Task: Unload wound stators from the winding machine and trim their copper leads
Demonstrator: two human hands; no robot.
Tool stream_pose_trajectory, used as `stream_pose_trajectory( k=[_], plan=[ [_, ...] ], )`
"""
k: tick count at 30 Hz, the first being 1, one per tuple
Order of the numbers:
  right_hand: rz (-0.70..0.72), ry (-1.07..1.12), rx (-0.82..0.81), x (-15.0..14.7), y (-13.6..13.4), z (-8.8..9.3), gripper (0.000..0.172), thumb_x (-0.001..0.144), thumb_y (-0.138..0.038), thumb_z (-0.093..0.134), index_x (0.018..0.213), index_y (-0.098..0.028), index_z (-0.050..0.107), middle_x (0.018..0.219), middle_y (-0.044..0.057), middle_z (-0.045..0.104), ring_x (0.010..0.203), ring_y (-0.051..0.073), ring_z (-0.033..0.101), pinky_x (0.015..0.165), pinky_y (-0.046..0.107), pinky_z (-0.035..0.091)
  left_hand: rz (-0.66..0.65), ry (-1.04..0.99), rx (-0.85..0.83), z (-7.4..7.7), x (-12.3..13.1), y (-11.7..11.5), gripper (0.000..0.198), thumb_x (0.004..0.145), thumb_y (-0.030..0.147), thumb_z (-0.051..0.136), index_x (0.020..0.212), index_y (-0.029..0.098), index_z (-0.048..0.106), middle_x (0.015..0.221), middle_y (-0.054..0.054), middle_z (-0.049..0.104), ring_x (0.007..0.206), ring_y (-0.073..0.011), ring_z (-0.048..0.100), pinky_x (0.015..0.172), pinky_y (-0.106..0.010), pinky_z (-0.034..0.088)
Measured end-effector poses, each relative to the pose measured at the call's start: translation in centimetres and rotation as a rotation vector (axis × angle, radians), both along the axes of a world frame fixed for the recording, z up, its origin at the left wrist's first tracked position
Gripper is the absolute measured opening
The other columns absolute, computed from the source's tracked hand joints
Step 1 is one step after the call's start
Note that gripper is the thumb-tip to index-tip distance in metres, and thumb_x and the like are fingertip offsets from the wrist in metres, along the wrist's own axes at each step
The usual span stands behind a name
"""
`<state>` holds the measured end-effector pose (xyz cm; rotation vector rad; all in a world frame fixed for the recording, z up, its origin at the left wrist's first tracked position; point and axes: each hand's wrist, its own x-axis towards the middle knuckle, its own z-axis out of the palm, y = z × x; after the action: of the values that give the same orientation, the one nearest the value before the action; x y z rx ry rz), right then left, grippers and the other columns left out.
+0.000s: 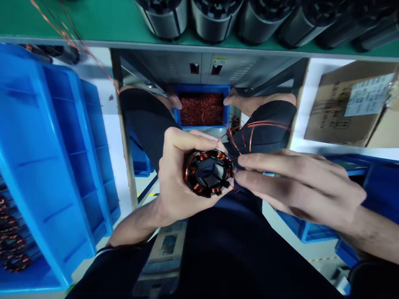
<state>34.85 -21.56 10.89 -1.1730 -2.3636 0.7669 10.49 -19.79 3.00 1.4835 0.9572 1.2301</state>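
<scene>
My left hand (177, 178) is wrapped round a black motor stator (208, 173) with copper windings, held over my lap. My right hand (296, 182) reaches in from the right, its fingertips pinched at the stator's right edge on thin copper wire (249, 133) that loops up from the windings. Both hands hover above my dark trousers (218, 249).
A small blue bin (202, 109) of copper scraps sits on the floor between my feet. Stacked blue trays (56, 166) stand at the left, the lowest holding wound stators (12, 249). A green bench (93, 20) with several motor housings (215, 18) runs across the top. A cardboard box (352, 104) is at the right.
</scene>
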Motion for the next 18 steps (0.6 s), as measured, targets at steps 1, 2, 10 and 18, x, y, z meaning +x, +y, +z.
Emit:
stream_pose_trajectory(
  k=[1, 2, 10, 18],
  plan=[
    [0.003, -0.017, 0.064, -0.2, 0.0, -0.5, 0.028, 0.106, -0.014, 0.079, 0.131, -0.025, 0.080, 0.130, 0.005, 0.088, 0.097, 0.020, 0.087, 0.084, 0.032, 0.072, -0.008, 0.007, -0.014, -0.1, 0.0, -0.1, 0.056, 0.088, 0.043, 0.100, 0.129, 0.033, 0.063, 0.111, -0.001, 0.071, 0.096, -0.0221, 0.082, 0.079, -0.038, 0.074],
    [0.015, -0.024, 0.139, -0.3, 0.1, -1.0, 0.025, 0.107, -0.014, 0.078, 0.130, -0.023, 0.080, 0.124, 0.006, 0.089, 0.094, 0.019, 0.086, 0.083, 0.031, 0.071, -0.022, 0.017, -0.031, -0.2, 0.0, -0.3, 0.055, 0.089, 0.043, 0.100, 0.128, 0.032, 0.063, 0.113, -0.001, 0.072, 0.098, -0.0218, 0.082, 0.081, -0.038, 0.074],
    [0.138, 0.008, 0.389, 0.2, 0.1, -4.4, 0.017, 0.108, -0.012, 0.072, 0.114, -0.023, 0.084, 0.117, 0.005, 0.089, 0.079, 0.016, 0.080, 0.071, 0.030, 0.065, -0.088, 0.113, -0.182, -0.3, -1.0, -0.9, 0.050, 0.095, 0.046, 0.094, 0.127, 0.033, 0.058, 0.119, -0.002, 0.073, 0.112, -0.0250, 0.082, 0.093, -0.044, 0.072],
    [0.055, 0.038, 0.205, 1.3, 0.8, -5.2, 0.014, 0.109, -0.013, 0.071, 0.107, -0.024, 0.080, 0.099, 0.004, 0.087, 0.079, 0.019, 0.083, 0.072, 0.029, 0.068, 0.008, 0.009, 0.024, 0.0, 0.0, -0.4, 0.042, 0.092, 0.034, 0.094, 0.121, 0.030, 0.064, 0.098, 0.000, 0.069, 0.081, -0.0207, 0.080, 0.071, -0.043, 0.071]
  ],
)
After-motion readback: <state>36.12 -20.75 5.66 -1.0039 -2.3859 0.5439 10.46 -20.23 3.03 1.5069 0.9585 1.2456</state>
